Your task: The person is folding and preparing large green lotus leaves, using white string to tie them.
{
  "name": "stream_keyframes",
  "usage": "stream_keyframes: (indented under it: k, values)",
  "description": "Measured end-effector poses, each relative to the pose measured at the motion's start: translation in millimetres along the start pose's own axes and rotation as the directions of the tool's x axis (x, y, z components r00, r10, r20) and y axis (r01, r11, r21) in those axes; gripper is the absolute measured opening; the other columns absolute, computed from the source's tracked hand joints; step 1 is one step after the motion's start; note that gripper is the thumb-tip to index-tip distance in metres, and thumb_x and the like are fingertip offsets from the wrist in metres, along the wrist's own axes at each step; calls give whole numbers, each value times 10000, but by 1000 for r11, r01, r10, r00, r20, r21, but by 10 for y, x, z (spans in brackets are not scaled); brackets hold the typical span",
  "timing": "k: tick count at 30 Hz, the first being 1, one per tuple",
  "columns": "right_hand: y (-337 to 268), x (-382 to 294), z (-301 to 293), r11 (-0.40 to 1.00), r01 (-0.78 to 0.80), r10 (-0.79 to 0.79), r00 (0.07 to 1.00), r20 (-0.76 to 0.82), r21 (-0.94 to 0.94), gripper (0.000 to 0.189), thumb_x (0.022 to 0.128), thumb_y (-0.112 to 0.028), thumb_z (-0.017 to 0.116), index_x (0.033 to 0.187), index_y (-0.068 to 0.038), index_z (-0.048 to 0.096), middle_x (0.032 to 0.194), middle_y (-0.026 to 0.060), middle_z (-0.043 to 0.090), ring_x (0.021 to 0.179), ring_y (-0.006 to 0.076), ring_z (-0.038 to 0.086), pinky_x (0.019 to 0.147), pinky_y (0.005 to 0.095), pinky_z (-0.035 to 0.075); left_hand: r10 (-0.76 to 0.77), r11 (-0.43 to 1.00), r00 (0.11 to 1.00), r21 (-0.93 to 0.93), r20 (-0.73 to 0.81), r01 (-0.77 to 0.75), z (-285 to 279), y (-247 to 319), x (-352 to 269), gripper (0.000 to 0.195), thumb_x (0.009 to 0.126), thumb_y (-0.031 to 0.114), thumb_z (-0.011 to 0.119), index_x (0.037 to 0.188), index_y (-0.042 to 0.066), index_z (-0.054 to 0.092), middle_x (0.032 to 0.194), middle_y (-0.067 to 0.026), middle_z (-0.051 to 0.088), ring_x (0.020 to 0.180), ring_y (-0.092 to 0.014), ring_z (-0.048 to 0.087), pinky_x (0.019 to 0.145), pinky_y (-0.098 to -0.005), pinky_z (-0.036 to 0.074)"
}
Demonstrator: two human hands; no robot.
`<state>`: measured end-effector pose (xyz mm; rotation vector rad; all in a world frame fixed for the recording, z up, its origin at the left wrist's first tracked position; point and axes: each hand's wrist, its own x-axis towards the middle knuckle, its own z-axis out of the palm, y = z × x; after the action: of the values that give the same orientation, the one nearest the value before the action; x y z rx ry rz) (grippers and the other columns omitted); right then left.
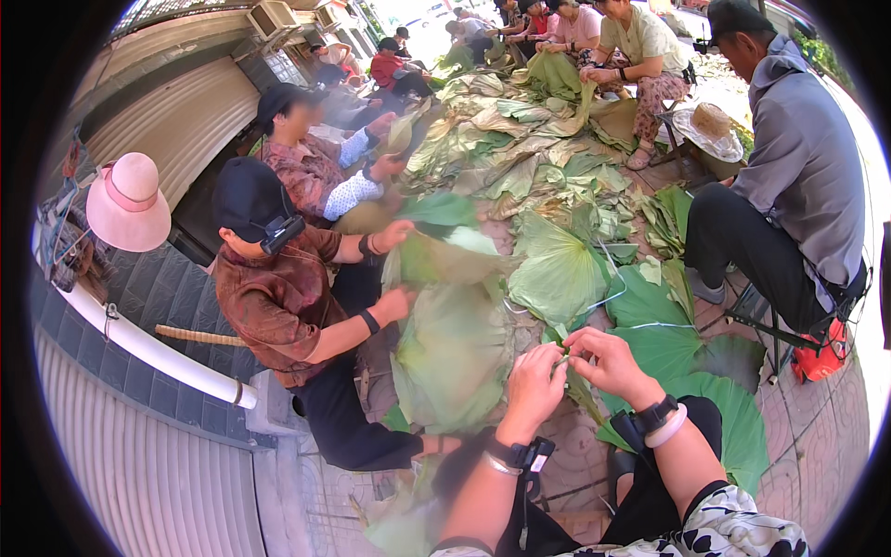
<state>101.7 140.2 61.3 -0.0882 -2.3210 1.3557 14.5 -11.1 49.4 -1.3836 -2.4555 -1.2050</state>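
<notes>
My left hand (532, 393) and my right hand (607, 358) meet in front of me, fingertips pinched around a small green piece of leaf or stem (565, 352). My fingers hide most of it. Just beyond my hands a pale green lotus leaf (557, 268) lies spread out, its veins fanning from the centre. A thin white string (612, 268) passes over its right side. Broad darker green lotus leaves (658, 341) lie right of my right hand, another string across them. One more large leaf (731, 425) spreads beside my right knee.
A person in a brown shirt (278, 299) sits close on my left, handling a large leaf (452, 348). Another person in a grey jacket (807, 167) sits on a folding stool at right. A long leaf pile (515, 139) runs ahead between several seated people. A pink hat (130, 202) hangs at left.
</notes>
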Motion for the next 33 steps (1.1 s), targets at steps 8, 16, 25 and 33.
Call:
stream_keyframes:
  k: [8, 16, 25, 33]
  values:
    - [44, -13, -57, 995, -97, 98, 995, 35, -33, 131, 758, -160, 643, 852, -73, 616, 768, 92, 576, 639, 238, 583, 575, 338, 461, 8, 999, 1000, 49, 15, -9, 6, 31, 41, 126, 814, 137, 621, 894, 42, 603, 856, -117, 617, 896, -314, 575, 871, -428, 408]
    - [50, 10, -86, 993, -72, 76, 996, 47, -92, 150, 790, -205, 654, 868, -79, 630, 800, 108, 588, 694, 304, 578, 620, 375, 470, 19, 999, 1000, 45, 3, -19, 12, 12, 51, 114, 825, 137, 611, 897, 48, 615, 875, -114, 634, 909, -316, 579, 944, -449, 389]
    - [30, 4, -161, 976, -209, 212, 976, 42, -64, 204, 806, -261, 657, 892, -76, 653, 874, 114, 638, 782, 310, 610, 698, 381, 493, 57, 998, 997, -33, -46, -59, 74, 3, 88, 90, 833, 123, 606, 890, 55, 621, 856, -104, 635, 901, -318, 577, 948, -465, 382]
    - [262, -5, -20, 998, -42, 44, 999, -30, 41, 185, 818, -211, 704, 887, -43, 670, 731, 32, 559, 598, 104, 476, 537, 256, 392, 60, 998, 998, 33, -36, -59, 67, 3, 84, 83, 839, 123, 609, 845, 47, 641, 824, -109, 645, 860, -314, 596, 972, -453, 383]
